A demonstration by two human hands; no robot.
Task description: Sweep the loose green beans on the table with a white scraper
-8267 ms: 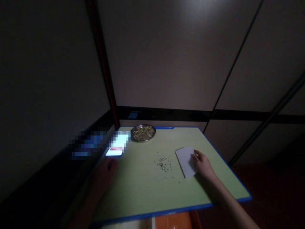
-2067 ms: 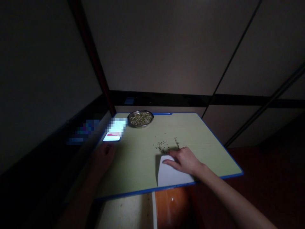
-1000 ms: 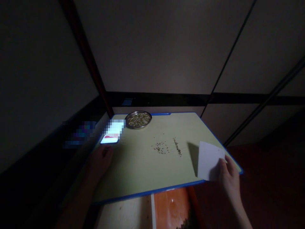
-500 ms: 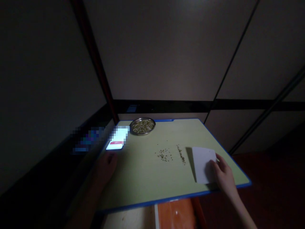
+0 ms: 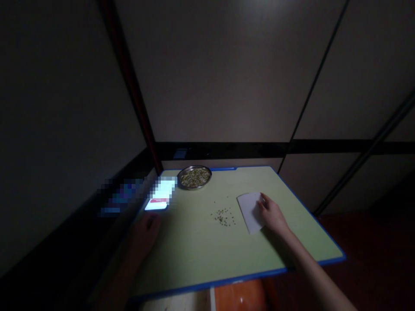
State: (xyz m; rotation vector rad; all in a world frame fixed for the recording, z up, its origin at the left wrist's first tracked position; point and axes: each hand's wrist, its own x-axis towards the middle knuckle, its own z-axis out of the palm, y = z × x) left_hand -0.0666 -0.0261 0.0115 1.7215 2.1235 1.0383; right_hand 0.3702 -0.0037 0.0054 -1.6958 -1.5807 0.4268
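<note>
My right hand (image 5: 272, 215) grips the right side of a stiff white card (image 5: 249, 211), fingers and thumb closed on it. The card is held tilted over the table, its left edge beside a scatter of small greenish seeds (image 5: 223, 218). A row of seeds seen earlier is hidden behind the card. In shadow at the table's left, my left hand (image 5: 148, 229) lies loosely curled just below a lit phone (image 5: 157, 201), with nothing visible in its fingers. Farther back, a round metal dish (image 5: 194, 188) holds many more of these seeds.
The pale green tabletop (image 5: 194, 250) has a blue rim. A wall with a dark band (image 5: 240, 149) stands right behind it, and a dark side wall is at the left. Below the front edge shows something glossy orange (image 5: 240, 296).
My right hand has carried the white card leftward and slightly back, over the place of the seed row. My left hand has stayed near the phone. The view has tilted slightly.
</note>
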